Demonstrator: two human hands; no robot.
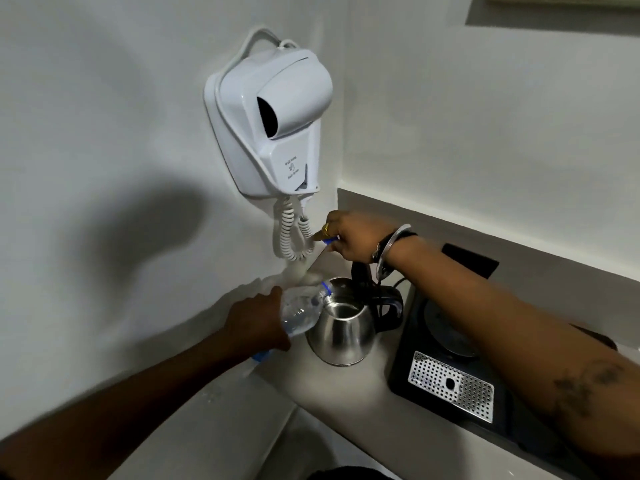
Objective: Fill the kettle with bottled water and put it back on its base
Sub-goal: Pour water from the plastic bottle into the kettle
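While tipped, bottle (300,312) within left hand (255,322)

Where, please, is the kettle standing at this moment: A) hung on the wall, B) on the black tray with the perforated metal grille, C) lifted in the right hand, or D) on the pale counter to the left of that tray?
D: the kettle stands on the pale counter, left of the black tray, while the left hand tips the bottle into its open top.
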